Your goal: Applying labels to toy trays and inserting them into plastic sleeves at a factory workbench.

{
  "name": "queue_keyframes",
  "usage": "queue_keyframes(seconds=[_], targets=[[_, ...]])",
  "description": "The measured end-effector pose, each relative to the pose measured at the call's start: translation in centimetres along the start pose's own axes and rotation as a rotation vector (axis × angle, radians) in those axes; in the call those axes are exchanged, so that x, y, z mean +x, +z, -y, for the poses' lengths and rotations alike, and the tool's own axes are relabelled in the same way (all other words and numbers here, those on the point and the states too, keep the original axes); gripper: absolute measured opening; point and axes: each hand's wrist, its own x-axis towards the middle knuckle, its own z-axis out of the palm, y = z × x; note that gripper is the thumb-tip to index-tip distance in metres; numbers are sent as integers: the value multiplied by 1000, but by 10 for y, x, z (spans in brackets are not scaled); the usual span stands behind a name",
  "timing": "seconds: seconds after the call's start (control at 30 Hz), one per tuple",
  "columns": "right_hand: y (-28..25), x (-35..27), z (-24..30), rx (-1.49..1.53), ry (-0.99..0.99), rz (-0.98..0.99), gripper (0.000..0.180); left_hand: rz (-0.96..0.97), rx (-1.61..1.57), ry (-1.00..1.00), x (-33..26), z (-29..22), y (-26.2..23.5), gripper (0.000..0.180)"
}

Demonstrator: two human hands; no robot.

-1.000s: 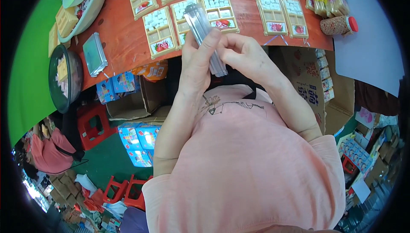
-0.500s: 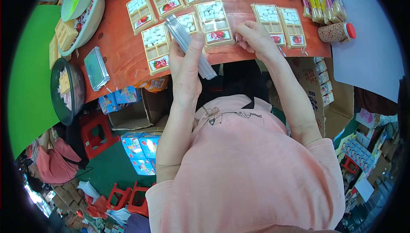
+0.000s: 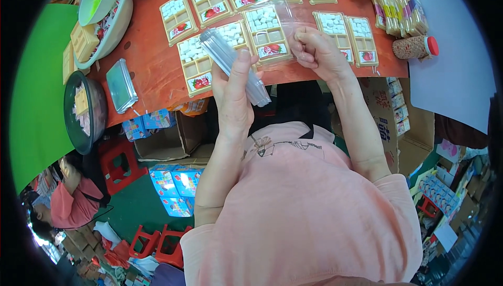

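My left hand [image 3: 234,95] is closed around a slanted stack of clear plastic covers [image 3: 217,49], thumb lying across it. A fingertip shows beside the lower left edge of a cream compartment tray [image 3: 270,36]. That tray holds white cubes in its upper part and a strawberry-printed label at its near end. A loose clear cover [image 3: 285,14] lies over it, sticking out past its far and right edges. My right hand [image 3: 320,51] has its fingers curled at the cover's right edge and seems to pinch it; the fingertips are partly hidden.
Similar filled trays [image 3: 210,2] surround the middle one on the red table [image 3: 152,66]. At left are a flat stack of clear sheets [image 3: 121,86], a white basin [image 3: 118,29] and a dark bowl [image 3: 73,113]. At right stand packed sticks [image 3: 390,11] and a red-lidded jar [image 3: 411,48].
The cover's right edge has come in closer to the middle tray. My right hand has shifted slightly right and nearer me, while the left with its stack tilts a little to the right.
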Motion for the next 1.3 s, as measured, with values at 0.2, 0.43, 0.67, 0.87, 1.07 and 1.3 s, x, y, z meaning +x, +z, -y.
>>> queue_keyframes(seconds=[0.2,0.43,0.67,0.87,1.07,1.3], targets=[[1,13,-7,-37,102,-112,19,46,6,5,4,7,-4,55],[1,16,-7,-236,172,-258,17,25,141,32,7,11,6,63],[7,13,-14,-532,89,-419,19,227,187,-235,22,15,13,65],[5,2,-20,-1352,-282,-507,18,276,175,-253,26,15,11,63],[20,45,-36,-1487,-886,-366,29,241,62,-244,24,21,5,55],[14,48,-51,-1733,-681,-359,61,66,131,-14,-8,10,-2,53]])
